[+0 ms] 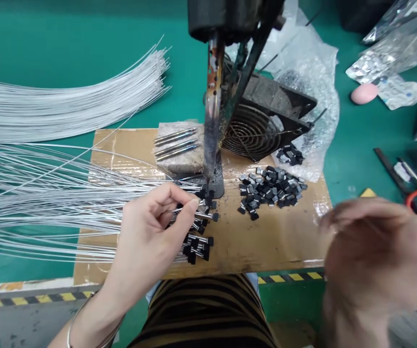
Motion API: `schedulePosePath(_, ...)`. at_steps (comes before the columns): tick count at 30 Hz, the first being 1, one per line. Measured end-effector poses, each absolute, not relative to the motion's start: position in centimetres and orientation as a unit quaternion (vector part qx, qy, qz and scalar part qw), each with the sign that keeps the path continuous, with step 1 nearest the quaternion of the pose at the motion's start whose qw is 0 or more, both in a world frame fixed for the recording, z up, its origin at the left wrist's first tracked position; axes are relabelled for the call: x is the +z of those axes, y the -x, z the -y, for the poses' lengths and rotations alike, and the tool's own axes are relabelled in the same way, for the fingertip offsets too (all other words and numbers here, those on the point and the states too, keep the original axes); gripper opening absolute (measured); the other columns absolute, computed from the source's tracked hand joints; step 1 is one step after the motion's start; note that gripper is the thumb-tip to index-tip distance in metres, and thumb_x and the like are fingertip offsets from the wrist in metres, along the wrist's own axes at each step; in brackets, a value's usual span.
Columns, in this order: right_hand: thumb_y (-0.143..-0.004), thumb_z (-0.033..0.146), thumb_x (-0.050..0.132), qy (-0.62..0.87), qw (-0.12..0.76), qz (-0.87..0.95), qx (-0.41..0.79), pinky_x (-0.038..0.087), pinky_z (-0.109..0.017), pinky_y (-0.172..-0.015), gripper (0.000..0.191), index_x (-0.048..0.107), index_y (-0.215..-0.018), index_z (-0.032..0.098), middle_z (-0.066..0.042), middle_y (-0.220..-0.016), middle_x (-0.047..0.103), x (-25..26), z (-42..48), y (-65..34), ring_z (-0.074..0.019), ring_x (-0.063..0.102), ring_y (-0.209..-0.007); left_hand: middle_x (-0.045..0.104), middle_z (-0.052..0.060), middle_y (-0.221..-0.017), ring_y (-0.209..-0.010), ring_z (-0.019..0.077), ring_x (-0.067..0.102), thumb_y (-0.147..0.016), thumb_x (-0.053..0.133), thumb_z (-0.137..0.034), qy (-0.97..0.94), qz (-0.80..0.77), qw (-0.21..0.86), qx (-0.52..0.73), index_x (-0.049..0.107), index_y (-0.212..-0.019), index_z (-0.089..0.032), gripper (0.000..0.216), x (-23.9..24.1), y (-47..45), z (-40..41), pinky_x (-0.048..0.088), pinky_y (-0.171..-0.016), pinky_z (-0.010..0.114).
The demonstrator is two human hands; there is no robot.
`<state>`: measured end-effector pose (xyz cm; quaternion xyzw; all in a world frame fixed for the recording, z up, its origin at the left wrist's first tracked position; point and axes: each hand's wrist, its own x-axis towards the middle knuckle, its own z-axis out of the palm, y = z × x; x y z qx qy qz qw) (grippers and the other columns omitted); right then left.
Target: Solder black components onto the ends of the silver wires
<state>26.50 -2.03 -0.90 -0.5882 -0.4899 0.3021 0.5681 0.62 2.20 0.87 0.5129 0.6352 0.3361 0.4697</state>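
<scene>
My left hand (pixel 150 237) pinches a thin white wire between thumb and fingertips, over the cardboard. A small black connector (pixel 215 217) sits at what looks like that wire's end, just past the fingertips. Under and around this hand lie many white wires (pixel 49 203), several ending in black connectors (pixel 197 246). Above the fingertips, a soldering iron (pixel 212 106) points down from its holder. My right hand (pixel 379 256) is at the right, off the cardboard's right edge, and smeared by motion; its fingers cannot be made out. A pile of loose black connectors (pixel 272 188) lies between the hands.
A cardboard sheet (pixel 266 246) covers part of the green table (pixel 67 38). Behind the iron, a black fan (pixel 254 128) leans near bubble wrap (pixel 324 121). Metal rods (pixel 175 143) rest on a pale block. Another wire bundle (pixel 85 108) lies upper left; red-handled scissors (pixel 413 195) are at right.
</scene>
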Motion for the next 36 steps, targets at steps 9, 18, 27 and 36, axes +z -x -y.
schedulePosePath(9,-0.114,0.026,0.036,0.458,0.505,0.434,0.589,0.042,-0.026,-0.058,0.023,0.057,-0.123,0.031,0.003,-0.084,0.062,-1.1,2.1,-16.8,-0.0111,0.051,-0.065,0.067,-0.002,-0.066,-0.056,0.0093,0.054,-0.089,0.073,-0.028,-0.514,-0.618,0.503,0.318,0.069,-0.081,-0.019,0.012,0.7,-0.9,-3.3,0.039,-0.05,0.02)
schedulePosePath(18,-0.105,0.017,0.051,0.577,0.366,0.592,0.428,0.036,-0.023,-0.059,0.023,0.045,-0.084,0.022,0.007,-0.071,0.046,-1.2,0.8,-18.5,-0.0077,0.045,-0.061,0.067,-0.002,-0.067,-0.056,0.0085,0.054,-0.087,0.074,-0.03,-0.498,-0.626,0.511,0.314,0.068,-0.078,-0.019,0.015,1.0,-1.1,-3.8,0.038,-0.05,0.019)
schedulePosePath(27,-0.097,0.011,0.062,0.531,0.407,0.601,0.438,0.038,-0.022,-0.054,0.015,0.054,-0.089,0.022,0.006,-0.073,0.051,-0.5,0.6,-18.3,-0.0075,0.046,-0.059,0.06,-0.003,-0.06,-0.052,0.0086,0.047,-0.086,0.074,-0.029,-0.502,-0.629,0.506,0.31,0.069,-0.076,-0.019,0.015,1.2,-1.1,-3.5,0.035,-0.048,0.02)
schedulePosePath(36,-0.096,0.007,0.064,0.539,0.514,0.519,0.42,0.055,-0.041,-0.108,0.017,0.057,-0.094,0.023,-0.007,-0.13,0.069,-0.8,-0.3,-18.0,-0.0215,0.071,-0.119,0.062,0.0,-0.062,-0.051,0.0083,0.044,-0.083,0.074,-0.029,-0.497,-0.64,0.494,0.315,0.069,-0.073,-0.019,0.015,1.3,-1.0,-4.4,0.031,-0.046,0.02)
